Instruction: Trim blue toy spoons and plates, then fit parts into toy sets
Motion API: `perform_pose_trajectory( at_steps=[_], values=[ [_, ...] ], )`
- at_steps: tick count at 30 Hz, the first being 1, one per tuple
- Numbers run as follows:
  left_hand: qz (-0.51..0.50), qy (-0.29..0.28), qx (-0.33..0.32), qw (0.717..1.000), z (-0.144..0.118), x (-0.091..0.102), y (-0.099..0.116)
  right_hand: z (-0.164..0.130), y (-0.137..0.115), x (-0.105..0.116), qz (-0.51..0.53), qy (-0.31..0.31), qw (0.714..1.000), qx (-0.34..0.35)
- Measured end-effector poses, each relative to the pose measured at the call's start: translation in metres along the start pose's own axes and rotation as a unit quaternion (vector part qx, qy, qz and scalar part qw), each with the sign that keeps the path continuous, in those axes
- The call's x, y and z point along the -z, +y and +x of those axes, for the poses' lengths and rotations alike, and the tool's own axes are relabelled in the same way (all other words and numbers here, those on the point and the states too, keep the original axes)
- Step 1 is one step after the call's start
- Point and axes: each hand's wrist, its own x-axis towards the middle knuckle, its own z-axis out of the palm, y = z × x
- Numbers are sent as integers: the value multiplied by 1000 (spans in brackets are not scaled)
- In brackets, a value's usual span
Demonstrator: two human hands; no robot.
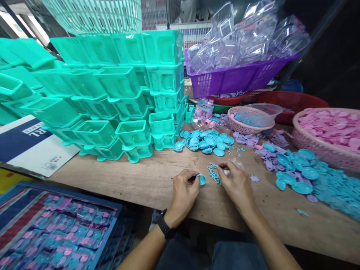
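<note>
My left hand (185,189), with a dark watch on its wrist, pinches a small blue plastic dish (201,180) by its edge just above the wooden table. To the right of the dish lies a little heap of small blue hook-shaped plastic pieces (213,173). Over the right side of that heap is my right hand (234,183), thumb and index finger closed together; whatever sits between the fingertips is too small to make out. Behind both hands a pile of similar blue dishes (209,140) lies loose on the table.
Stacked green plastic bins (132,131) stand at the left. A purple basket (233,80) of clear packs stands behind. On the right are a pink basket (298,123) of pink pieces and heaped blue parts (334,183). A blue crate (112,206) of packed sets sits lower left.
</note>
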Motion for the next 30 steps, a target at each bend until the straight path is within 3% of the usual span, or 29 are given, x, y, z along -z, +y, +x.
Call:
perform_pose_trajectory(
  at_steps=[3,8,13,24,30],
  values=[
    [-37,4,20,999,-2,4,8,-22,-10,8,133,58,989,-28],
    [-49,10,8,999,-8,7,22,-51,-34,12,233,46,968,-77],
    [-15,22,-28,999,-17,9,33,-61,-52,18,225,75,970,-50],
    [5,38,-65,997,-37,22,55,-77,-65,29,251,114,961,-33],
    [108,51,-202,972,-52,28,55,-87,-77,47,180,135,970,90]
  ],
)
